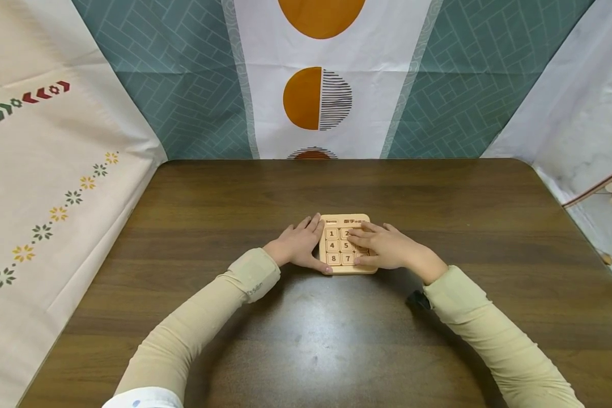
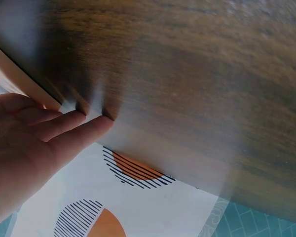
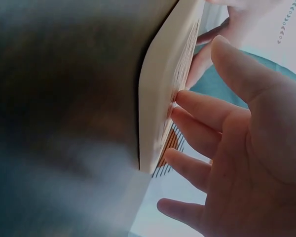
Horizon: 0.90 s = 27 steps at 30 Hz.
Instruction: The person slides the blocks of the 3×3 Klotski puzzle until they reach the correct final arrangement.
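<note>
Number board (image 1: 347, 270) lies just below and right of centre in the head view, flat on the brown table (image 1: 316, 340). We see the left hand (image 1: 301, 243) along its left edge, fingers straight, thumb spread away to the lower left corner. The right hand (image 1: 390, 249) comes in from the right, its fingers spread over the numbered tiles (image 1: 332, 245) and pinching nothing that we can see. It looks wooden, so we judge it light, stiff and hard to break, with smooth tiles that should need only gentle fingertip pressure.

Left wrist view: the board's pale side shows at the left of the frame, beside extended fingers; how firmly they press we cannot tell.

Right wrist view: the thick, rounded side stands at upper centre. Two fingertips appear to meet the face, while the thumb is clear. We would brace the board by its opposite side edges, leaving the tiles uncovered.
</note>
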{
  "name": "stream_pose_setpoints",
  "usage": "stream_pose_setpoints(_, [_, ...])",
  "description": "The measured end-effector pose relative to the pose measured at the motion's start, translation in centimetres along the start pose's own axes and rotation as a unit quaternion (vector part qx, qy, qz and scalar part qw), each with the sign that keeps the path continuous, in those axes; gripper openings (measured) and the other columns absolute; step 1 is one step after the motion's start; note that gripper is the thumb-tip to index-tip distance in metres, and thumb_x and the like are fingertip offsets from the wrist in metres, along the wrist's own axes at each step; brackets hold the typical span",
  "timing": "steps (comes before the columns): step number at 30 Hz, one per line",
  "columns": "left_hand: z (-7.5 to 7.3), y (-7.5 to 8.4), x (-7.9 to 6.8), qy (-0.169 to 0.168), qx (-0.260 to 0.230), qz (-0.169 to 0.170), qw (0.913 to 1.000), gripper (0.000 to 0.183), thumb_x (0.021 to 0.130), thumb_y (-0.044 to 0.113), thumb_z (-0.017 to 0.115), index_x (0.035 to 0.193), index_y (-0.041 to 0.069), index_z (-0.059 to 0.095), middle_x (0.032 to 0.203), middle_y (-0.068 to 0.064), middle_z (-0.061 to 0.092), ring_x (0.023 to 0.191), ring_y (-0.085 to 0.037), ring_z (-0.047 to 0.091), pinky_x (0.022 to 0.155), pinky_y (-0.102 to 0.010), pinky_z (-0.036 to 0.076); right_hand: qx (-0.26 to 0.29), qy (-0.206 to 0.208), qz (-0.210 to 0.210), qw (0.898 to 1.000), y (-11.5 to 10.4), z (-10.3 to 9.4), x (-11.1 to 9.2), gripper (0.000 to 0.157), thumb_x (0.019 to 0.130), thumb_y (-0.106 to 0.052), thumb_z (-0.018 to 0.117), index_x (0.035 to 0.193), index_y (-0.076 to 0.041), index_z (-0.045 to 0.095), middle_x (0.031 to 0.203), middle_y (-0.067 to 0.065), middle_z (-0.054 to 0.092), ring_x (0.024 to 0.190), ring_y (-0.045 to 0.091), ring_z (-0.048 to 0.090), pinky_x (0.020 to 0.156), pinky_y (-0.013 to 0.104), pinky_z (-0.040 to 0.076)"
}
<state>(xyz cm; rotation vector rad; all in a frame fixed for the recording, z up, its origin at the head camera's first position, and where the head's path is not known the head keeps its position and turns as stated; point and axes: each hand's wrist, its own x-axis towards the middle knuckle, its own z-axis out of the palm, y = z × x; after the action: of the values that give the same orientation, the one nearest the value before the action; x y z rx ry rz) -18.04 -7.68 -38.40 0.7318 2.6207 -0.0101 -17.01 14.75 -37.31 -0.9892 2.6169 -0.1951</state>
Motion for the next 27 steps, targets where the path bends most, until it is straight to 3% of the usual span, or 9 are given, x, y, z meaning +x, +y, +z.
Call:
stream_pose_setpoints(11, [0.0, -0.1, 0.0, -0.001, -0.001, 0.000, 1.0000, 0.122, 0.065, 0.077, 0.054, 0.146, 0.002, 0.002, 0.151, -0.014, -0.004, 0.137, -0.031, 0.008, 0.103, -0.053, 0.021, 0.003, 0.014, 0.004, 1.000, 0.8, -0.3, -1.2, 0.061, 0.088, -0.045, 0.054, 0.139, -0.012, 0.041, 0.143, 0.010, 0.035, 0.135, 0.033, 0.018, 0.099, 0.063, 0.014])
stream_pose_setpoints(19, [0.1, -0.1, 0.2, -0.007, 0.002, 0.000, 1.0000, 0.121, 0.066, 0.078, 0.053, 0.145, 0.002, 0.002, 0.151, -0.014, -0.004, 0.137, -0.031, 0.007, 0.103, -0.053, 0.021, -0.014, 0.020, -0.079, 0.997, -0.6, 0.2, -1.2, 0.066, 0.084, -0.045, 0.060, 0.136, -0.009, 0.044, 0.139, 0.010, 0.041, 0.133, 0.035, 0.024, 0.097, 0.062, 0.019])
stream_pose_setpoints(27, [0.1, 0.0, 0.2, -0.005, 0.008, 0.001, 1.0000, 0.119, 0.068, 0.075, 0.054, 0.145, 0.000, 0.003, 0.151, -0.016, -0.003, 0.137, -0.032, 0.008, 0.102, -0.053, 0.022, -0.020, 0.009, -0.064, 0.998, -0.4, 0.1, -0.5, 0.066, 0.084, -0.047, 0.058, 0.137, -0.010, 0.043, 0.140, 0.007, 0.039, 0.133, 0.034, 0.022, 0.097, 0.063, 0.019])
